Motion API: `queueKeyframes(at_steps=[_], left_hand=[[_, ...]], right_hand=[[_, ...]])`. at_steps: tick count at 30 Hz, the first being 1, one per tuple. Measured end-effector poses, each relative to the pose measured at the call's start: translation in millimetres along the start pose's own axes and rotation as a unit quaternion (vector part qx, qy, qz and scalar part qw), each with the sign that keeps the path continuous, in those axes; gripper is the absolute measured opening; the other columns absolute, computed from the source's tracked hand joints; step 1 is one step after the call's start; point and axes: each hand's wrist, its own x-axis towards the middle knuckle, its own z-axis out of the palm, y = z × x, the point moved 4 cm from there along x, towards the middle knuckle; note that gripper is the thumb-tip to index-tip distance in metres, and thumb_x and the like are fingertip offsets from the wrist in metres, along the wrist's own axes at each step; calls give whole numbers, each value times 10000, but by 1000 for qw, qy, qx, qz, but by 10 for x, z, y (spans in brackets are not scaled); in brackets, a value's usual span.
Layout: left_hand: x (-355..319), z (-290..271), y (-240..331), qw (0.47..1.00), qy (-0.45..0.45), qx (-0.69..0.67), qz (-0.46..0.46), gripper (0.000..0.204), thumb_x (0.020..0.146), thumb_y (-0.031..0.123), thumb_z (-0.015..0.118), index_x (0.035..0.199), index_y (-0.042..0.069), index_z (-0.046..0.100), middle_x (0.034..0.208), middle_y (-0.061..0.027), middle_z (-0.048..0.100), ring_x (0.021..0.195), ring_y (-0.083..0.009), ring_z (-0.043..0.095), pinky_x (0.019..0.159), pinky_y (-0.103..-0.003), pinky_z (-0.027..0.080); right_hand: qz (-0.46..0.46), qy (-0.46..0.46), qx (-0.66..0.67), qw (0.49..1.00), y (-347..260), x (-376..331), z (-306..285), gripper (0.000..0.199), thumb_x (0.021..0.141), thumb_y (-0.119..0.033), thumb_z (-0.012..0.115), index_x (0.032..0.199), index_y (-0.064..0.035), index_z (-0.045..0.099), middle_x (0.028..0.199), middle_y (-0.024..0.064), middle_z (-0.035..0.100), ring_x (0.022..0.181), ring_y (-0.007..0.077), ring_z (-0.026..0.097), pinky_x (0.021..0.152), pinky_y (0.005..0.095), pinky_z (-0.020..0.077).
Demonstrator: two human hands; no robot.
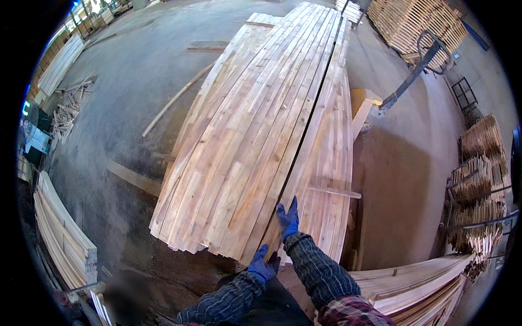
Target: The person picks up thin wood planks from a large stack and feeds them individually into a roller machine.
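A long stack of pale wooden boards [239,157] stretches away in front of me, its near ends uneven. A narrow dark gap runs along its right part, with more boards [321,212] on the far side of it. My right hand [289,220], in a blue glove, is over the boards beside this gap, thumb and fingers spread apart. Lower and to its left, my left hand [263,267], also gloved in blue, is at the near board ends with its fingers apart. Whether either palm presses on the wood cannot be made out.
A short wooden strip [336,191] lies crosswise on the right boards. Right of the stack stands a pallet jack handle [410,73]. More lumber piles [65,233] sit at left and lower right [418,282]. A loose stick [176,100] leans by the stack's left side.
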Motion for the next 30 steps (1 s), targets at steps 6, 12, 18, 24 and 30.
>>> queueKeyframes(at_steps=[6, 12, 18, 24, 30], left_hand=[[-381, 271, -79, 994, -30, 95, -37, 371, 889, 170, 602, 1238, 98, 499, 1292, -93, 487, 1235, -316, 443, 1008, -503, 398], [-229, 9, 21, 967, -84, 210, -120, 441, 944, 227, 490, 1359, 122, 386, 1386, -112, 395, 1262, -283, 407, 1064, -427, 336], [204, -28, 204, 854, -96, 495, 127, 516, 886, 272, 584, 1352, 145, 402, 1159, -103, 503, 1075, -249, 493, 926, -406, 437], [206, 108, -82, 964, 23, 251, 83, 770, 751, 308, 772, 1370, 159, 340, 1150, -79, 533, 1065, -227, 514, 827, -374, 501], [-248, 244, -227, 944, 18, 329, -11, 788, 762, 420, 740, 1400, 294, 295, 1336, -54, 422, 1189, -269, 433, 896, -449, 467]], right_hand=[[86, 26, 315, 945, -22, 20, -45, 848, 792, -56, 681, 1469, -60, 172, 1401, 158, 379, 1232, 287, 445, 1041, 346, 347], [134, -31, 360, 923, 128, 173, -159, 719, 702, 34, 653, 1346, -32, 340, 1098, 141, 589, 995, 274, 584, 874, 383, 494], [144, -96, 472, 865, 792, 353, -404, 414, 729, -45, 636, 1127, -4, 528, 901, 121, 641, 871, 278, 612, 787, 410, 529], [181, -35, 443, 877, 586, 40, -600, 721, 728, -110, 692, 1346, -46, 325, 1023, 132, 611, 882, 315, 615, 807, 445, 521], [216, -31, 415, 883, 614, 28, -604, 729, 729, -99, 691, 1370, -45, 348, 1055, 73, 600, 964, 245, 587, 824, 393, 510]])
